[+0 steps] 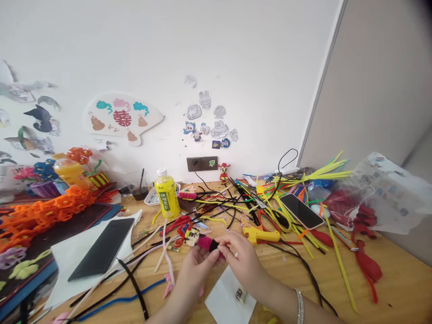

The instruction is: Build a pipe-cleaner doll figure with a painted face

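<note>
A small pipe-cleaner doll (204, 242) lies tilted between my hands over the front middle of the table. It has a red and blue top, a pale face with black marks, a magenta body and a black band. My left hand (196, 269) supports it from below, thumb along its side. The fingertips of my right hand (243, 259) pinch the doll's lower end, near the black band. Fingers cover part of that end. Below my hands is a white paper square (221, 292) with a small metal-and-clear piece (240, 295) on it.
A yellow glue gun (261, 234) lies right of my hands. Loose pipe cleaners (232, 209) tangle behind them. A yellow bottle (167, 195) stands at back left, a dark phone (103, 247) lies left, another phone (300, 211) right. Red balloons (368, 265) sit far right.
</note>
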`<state>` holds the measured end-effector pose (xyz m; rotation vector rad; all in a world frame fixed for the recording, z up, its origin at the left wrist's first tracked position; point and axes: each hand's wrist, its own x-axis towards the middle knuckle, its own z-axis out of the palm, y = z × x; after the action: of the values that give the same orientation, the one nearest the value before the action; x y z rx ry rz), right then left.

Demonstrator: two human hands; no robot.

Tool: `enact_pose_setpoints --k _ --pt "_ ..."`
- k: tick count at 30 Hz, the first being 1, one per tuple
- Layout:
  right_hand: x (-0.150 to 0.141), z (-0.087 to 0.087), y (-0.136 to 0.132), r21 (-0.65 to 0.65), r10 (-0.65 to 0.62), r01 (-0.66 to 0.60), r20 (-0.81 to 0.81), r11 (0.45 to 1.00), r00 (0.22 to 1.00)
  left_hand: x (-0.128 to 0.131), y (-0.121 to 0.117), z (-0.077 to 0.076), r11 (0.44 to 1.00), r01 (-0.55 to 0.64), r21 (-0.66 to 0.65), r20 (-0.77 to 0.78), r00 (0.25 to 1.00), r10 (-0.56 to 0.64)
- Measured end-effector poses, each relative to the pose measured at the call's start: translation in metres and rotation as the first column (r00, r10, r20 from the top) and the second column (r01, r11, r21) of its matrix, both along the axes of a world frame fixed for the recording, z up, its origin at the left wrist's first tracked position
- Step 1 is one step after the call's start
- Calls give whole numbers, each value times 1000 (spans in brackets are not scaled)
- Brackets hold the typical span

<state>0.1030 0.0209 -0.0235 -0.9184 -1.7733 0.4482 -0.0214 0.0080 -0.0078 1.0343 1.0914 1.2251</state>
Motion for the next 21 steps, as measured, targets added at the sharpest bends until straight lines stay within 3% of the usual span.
enact_pose_setpoints --k 5,10,12,15,18,21 --pt "0 10 -5 -47 32 -37 -99 998 995 -3 -1 8 996 -7 90 -117 993 18" --pt "5 21 -9 41 115 -113 -39 993 993 -11 -2 7 988 -92 120 -343 930 128" --pt "12 25 -5 79 93 -93 7 992 996 -15 -3 7 985 -107 136 -430 889 156" --pt "35 30 10 101 -48 29 192 994 980 -18 -3 11 964 -126 233 -426 878 218" --pt "67 27 28 72 -231 225 500 972 835 -22 -3 14 951 -142 275 -381 892 243" --pt "88 17 38 -2 -223 334 741 943 633 -25 -1 12 954 -124 274 -371 901 223"
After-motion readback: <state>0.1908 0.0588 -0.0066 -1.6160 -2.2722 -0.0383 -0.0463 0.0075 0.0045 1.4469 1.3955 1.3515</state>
